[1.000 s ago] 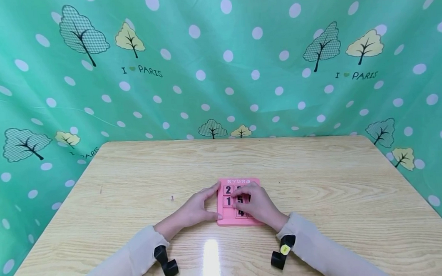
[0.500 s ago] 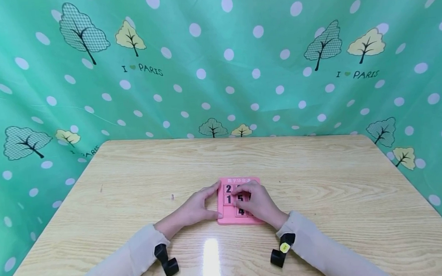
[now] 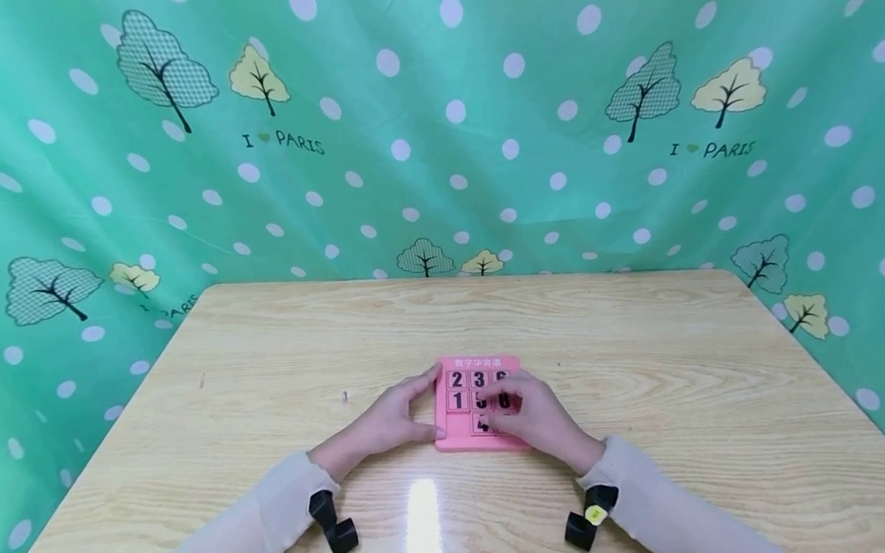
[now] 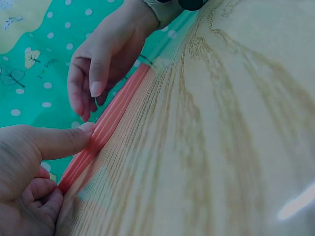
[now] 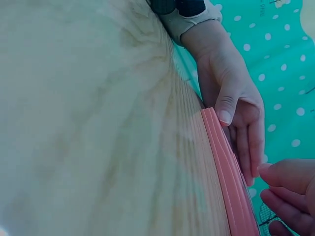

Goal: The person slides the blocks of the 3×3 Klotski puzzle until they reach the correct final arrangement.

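A pink number slide puzzle (image 3: 460,444) lies flat on the table, its tiles showing 2, 3 and a partly covered 6 in the far row. Tiles 1, 5 and 8 make up the middle row, and the 4 tile sits in the near row beside a vacant slot at the left corner. My left hand (image 3: 390,417) grips the puzzle's left edge between thumb and fingers. Over the tiles is my right hand (image 3: 536,413), thumb and index finger bent and apart near 5 and 4, hiding part of the right column. The right wrist view shows these fingers (image 5: 288,201) raised above the puzzle.
The wooden table (image 3: 267,361) extends around the puzzle on all sides. A green dotted curtain (image 3: 451,159) hangs along its far side and flanks. Black cameras are strapped to both wrists.
My right hand has shifted right, away from tiles 1 and 2, uncovering tiles 3, 6 and 8. My left hand stays on the puzzle's edge; the visible tiles keep their places.
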`<state>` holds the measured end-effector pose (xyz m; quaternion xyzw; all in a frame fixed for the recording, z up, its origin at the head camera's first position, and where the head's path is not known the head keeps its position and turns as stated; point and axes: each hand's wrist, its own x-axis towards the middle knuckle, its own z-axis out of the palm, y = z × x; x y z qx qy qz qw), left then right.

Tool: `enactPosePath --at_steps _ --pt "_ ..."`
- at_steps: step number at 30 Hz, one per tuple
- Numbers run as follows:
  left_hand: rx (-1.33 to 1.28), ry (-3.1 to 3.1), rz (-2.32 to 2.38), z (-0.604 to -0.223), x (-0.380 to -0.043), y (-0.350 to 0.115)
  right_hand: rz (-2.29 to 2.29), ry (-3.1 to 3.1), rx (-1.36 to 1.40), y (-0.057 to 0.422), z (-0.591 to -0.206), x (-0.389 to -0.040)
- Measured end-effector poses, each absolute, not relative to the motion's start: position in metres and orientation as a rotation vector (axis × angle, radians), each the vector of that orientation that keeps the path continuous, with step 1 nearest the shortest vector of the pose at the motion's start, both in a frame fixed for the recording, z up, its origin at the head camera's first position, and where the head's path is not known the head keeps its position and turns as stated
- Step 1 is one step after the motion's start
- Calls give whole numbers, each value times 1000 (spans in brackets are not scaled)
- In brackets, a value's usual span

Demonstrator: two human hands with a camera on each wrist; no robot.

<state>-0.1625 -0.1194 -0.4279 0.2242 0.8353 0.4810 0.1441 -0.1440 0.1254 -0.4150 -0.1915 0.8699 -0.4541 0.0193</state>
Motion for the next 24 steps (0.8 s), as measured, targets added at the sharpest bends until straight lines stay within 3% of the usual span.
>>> enactPosePath --at_steps 24 --pt "634 2395 1419 -427 -161 -119 -1385 2738 -572 139 -421 -128"
